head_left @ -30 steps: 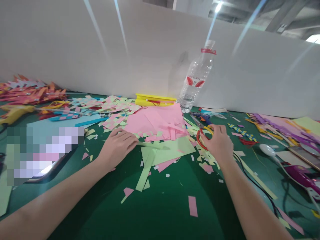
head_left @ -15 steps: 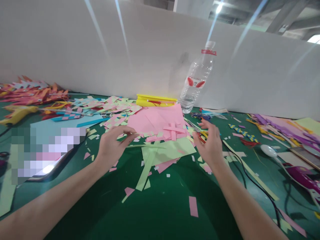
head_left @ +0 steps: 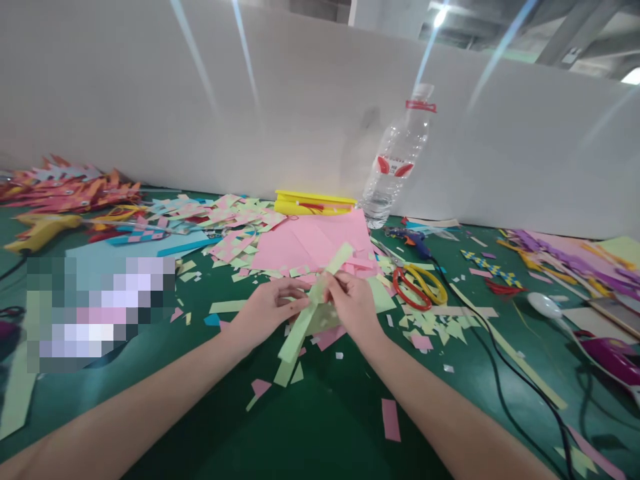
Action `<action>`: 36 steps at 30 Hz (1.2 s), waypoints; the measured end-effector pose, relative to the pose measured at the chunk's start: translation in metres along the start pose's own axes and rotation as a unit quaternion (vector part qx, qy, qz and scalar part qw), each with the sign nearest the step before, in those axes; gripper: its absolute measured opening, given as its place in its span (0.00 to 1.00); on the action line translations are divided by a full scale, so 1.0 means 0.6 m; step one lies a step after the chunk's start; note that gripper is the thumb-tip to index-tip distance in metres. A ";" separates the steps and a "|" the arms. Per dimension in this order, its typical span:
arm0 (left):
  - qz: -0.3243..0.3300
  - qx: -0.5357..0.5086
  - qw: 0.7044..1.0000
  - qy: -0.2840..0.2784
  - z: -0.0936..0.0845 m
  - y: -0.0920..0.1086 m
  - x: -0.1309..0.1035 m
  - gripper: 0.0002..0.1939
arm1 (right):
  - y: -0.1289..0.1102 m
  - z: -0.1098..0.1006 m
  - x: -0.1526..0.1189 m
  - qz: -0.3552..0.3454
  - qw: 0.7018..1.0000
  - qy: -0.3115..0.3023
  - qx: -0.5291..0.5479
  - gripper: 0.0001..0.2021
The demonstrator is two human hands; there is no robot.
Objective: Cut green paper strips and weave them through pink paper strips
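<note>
A pale green paper strip (head_left: 296, 337) slants up between my hands, over the middle of the table. My right hand (head_left: 354, 303) pinches it near its upper part, with the fingers closed. From the other side my left hand (head_left: 273, 307) closes its thumb and fingertips on the strip; the exact contact is partly hidden. Another green strip end (head_left: 227, 307) sticks out to the left behind my left hand. Beneath my hands lie a green paper sheet (head_left: 383, 297) and a pink sheet (head_left: 330, 233). Right of my right hand are scissors (head_left: 435, 283) with red and yellow handles.
A plastic bottle (head_left: 397, 160) leans by the white partition (head_left: 200, 120). Paper scraps (head_left: 440, 327) litter the green table. A yellow glue gun (head_left: 43, 230) lies left, a purple-handled tool (head_left: 610, 357) right. A black cable (head_left: 500, 357) crosses the right side. Woven paper pieces (head_left: 235, 217) lie behind.
My right hand has moved left from beside the scissors to the middle and pinches a green strip. My left hand has moved right to meet it. The scissors handles now show fully.
</note>
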State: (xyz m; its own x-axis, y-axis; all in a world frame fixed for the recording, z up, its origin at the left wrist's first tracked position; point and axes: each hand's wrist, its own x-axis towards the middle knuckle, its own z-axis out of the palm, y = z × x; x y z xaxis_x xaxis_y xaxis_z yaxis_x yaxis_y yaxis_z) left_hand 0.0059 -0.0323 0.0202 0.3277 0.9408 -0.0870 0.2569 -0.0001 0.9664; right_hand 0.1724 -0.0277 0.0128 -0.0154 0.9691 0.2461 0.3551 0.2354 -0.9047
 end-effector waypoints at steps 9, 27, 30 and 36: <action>-0.035 -0.159 0.987 0.014 0.008 -0.008 -0.004 0.16 | 0.010 -0.010 -0.017 -0.158 0.983 -0.013 -0.093 0.15; 0.006 -0.010 0.997 0.076 0.001 -0.012 -0.009 0.23 | 0.014 -0.014 -0.019 -0.387 0.897 -0.029 -0.210 0.28; 0.052 0.084 0.989 0.109 -0.013 -0.014 -0.006 0.15 | 0.009 -0.020 -0.020 -0.355 0.922 0.023 -0.153 0.22; 0.194 0.294 0.930 0.109 -0.020 -0.022 -0.003 0.12 | 0.012 -0.024 -0.011 -0.208 0.973 -0.018 -0.099 0.27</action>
State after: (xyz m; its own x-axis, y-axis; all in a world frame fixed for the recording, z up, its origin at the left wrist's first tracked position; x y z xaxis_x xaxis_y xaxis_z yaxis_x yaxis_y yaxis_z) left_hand -0.0089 -0.0301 0.0107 0.3243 0.8774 0.3534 0.6305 -0.4791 0.6107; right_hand 0.1885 -0.0336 0.0096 -0.2283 0.7963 0.5602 0.4848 0.5920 -0.6438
